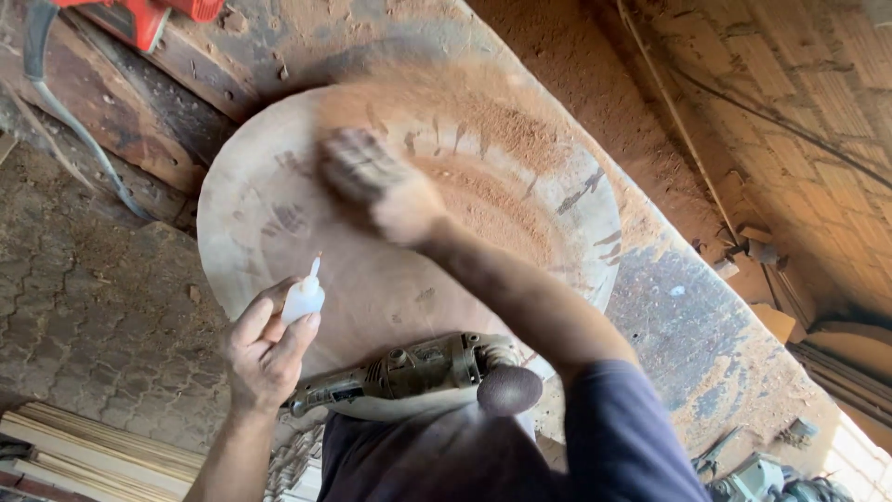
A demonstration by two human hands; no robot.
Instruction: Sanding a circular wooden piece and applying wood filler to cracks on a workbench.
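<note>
A large round wooden bowl (279, 204) lies on a dusty workbench, its hollow coated with reddish sawdust. My left hand (265, 349) holds a small white squeeze bottle (303, 297) with a thin nozzle, upright over the bowl's near rim. My right hand (376, 181) is blurred with motion, lying on the bowl's inner surface in the sawdust; I cannot tell whether it holds anything. A dirty hand-held power sander (409, 372) with a rounded sanding head rests by my body at the bowl's near edge.
The workbench (688, 325) is thick with sawdust. A red tool (149, 17) and a grey cable (70, 121) lie at the top left. Paved floor (84, 307) and stacked wooden slats (84, 455) are on the left. Metal tools (762, 479) sit at the bottom right.
</note>
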